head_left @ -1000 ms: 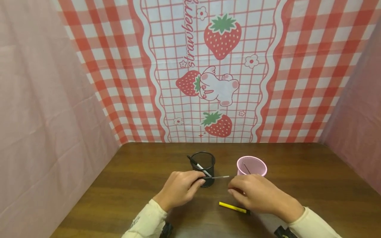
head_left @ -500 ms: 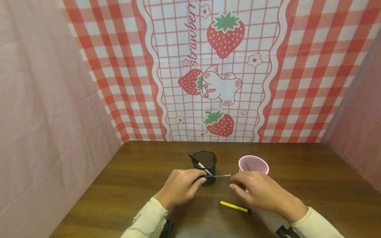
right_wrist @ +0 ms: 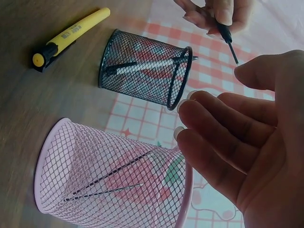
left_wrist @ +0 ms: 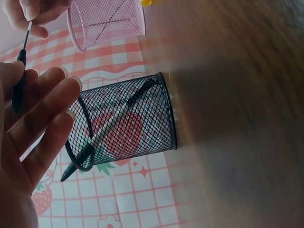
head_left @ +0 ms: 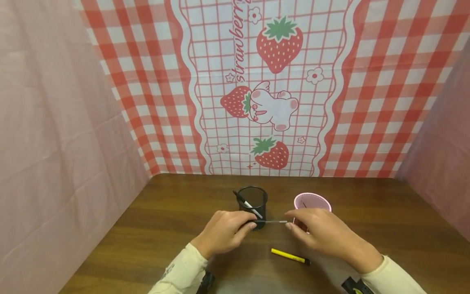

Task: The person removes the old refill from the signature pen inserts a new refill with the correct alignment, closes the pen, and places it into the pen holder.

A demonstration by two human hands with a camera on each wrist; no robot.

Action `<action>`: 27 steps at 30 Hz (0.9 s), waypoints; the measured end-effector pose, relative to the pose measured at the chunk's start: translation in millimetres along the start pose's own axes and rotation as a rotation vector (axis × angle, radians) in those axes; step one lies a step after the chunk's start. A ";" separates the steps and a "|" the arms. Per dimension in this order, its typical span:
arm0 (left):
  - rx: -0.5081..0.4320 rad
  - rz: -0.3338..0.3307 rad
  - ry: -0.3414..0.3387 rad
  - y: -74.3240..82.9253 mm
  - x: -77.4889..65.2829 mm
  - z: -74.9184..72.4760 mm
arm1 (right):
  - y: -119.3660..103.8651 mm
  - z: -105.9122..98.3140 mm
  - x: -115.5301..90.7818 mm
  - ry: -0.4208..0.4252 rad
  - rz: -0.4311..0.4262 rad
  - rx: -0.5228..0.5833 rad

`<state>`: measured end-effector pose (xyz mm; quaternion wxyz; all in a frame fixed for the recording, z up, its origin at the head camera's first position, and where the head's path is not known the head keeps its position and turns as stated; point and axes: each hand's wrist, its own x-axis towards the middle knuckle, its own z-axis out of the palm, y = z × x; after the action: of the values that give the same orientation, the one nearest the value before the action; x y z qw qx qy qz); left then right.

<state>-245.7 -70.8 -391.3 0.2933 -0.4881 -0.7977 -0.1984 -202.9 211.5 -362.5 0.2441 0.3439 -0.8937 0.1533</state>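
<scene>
In the head view my left hand (head_left: 224, 230) pinches the black handle of a slim tool (left_wrist: 20, 78), which looks like a small screwdriver. Its thin shaft points right, toward my right hand (head_left: 323, 232). The shaft's pale tip lies at my right thumb; I cannot tell whether they touch. In the right wrist view the right fingers (right_wrist: 213, 130) are extended, with a gap between thumb and forefinger. Behind the left hand stands a black mesh cup (head_left: 252, 192) holding a black-and-white marker (head_left: 247, 203). A pink mesh cup (head_left: 312, 199), with thin rods inside, stands behind the right hand.
A yellow marker with a black end (head_left: 288, 255) lies on the brown wooden table (head_left: 147, 245), in front of the hands. A strawberry-patterned checked cloth (head_left: 271, 110) hangs behind the table. Pink curtains (head_left: 55, 143) close in both sides.
My right hand has shifted slightly, bringing its fingertips to the shaft's tip, and its thumb and forefinger stand a little farther apart. The left hand keeps its pinch and has dipped the shaft slightly.
</scene>
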 end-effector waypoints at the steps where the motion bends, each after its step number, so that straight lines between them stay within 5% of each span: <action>1: 0.001 0.001 0.000 0.2 -0.2 0.3 | -0.1 0.0 0.4 -0.004 0.000 0.005; 27: -0.068 0.007 -0.001 2.8 0.1 5.7 | 5.1 7.3 0.8 0.049 -0.181 0.033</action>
<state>-244.8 -66.0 -395.4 0.2768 -0.5007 -0.7889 -0.2243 -209.3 211.4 -368.7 0.2730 0.4233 -0.8501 0.1538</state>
